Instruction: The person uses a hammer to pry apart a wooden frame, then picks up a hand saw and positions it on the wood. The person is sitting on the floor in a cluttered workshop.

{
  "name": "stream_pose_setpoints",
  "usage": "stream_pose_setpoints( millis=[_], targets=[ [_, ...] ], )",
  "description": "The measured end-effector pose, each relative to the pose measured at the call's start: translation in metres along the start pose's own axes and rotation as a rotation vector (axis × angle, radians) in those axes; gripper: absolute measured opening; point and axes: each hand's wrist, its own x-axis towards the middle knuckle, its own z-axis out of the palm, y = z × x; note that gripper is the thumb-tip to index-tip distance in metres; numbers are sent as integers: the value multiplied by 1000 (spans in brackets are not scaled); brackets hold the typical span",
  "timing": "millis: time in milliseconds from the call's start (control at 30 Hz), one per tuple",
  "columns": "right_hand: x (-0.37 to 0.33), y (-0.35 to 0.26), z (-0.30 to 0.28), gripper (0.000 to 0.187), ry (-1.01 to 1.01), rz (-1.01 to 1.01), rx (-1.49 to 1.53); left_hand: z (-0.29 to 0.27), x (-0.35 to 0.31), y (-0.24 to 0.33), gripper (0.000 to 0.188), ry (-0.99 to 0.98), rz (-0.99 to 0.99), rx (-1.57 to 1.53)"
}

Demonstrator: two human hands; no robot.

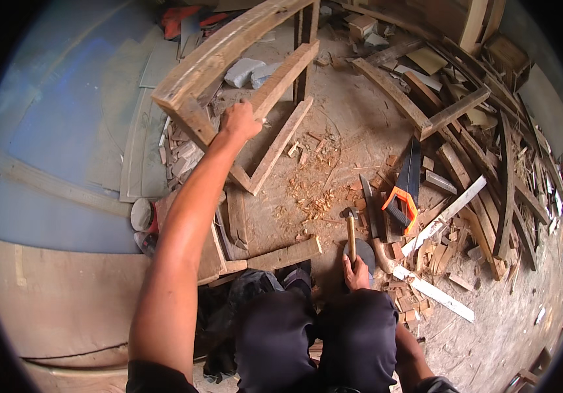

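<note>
My left arm reaches forward, and my left hand [241,122] is closed around a rail of a wooden frame [286,73] that stands upright on the floor. Low in front of my right knee, my right hand [356,272] grips the wooden handle of a hammer [351,236], its head pointing away from me. Just right of the hammer lie a long dark blade-like tool [368,204] with a wooden handle and a handsaw [401,208] with an orange and black grip. A dark round disc [368,257] shows partly behind my right hand.
Wood shavings [317,196] litter the floor ahead. On the right are a second wooden frame [396,98], a heap of curved wooden pieces [505,187], small offcuts [442,255] and a pale strip [435,295]. A short plank [286,254] lies before my knees; grey stones [245,72] sit behind the held frame.
</note>
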Motion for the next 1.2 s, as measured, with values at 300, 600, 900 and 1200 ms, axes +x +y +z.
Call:
stream_pose_setpoints(
  millis=[300,600,900,1200],
  targets=[
    [-34,6,-52,46,38,-120,-170,11,-33,0,55,59,-9,-88],
    [-40,-12,-92,45,171,-137,-106,18,-105,13,56,-46,-76,-241],
    [-47,-21,-66,46,72,-149,-108,36,-118,-14,57,-55,-105,-135],
    [-67,-5,-89,50,230,-88,-119,-188,-220,16,67,659,220,-87]
  ],
)
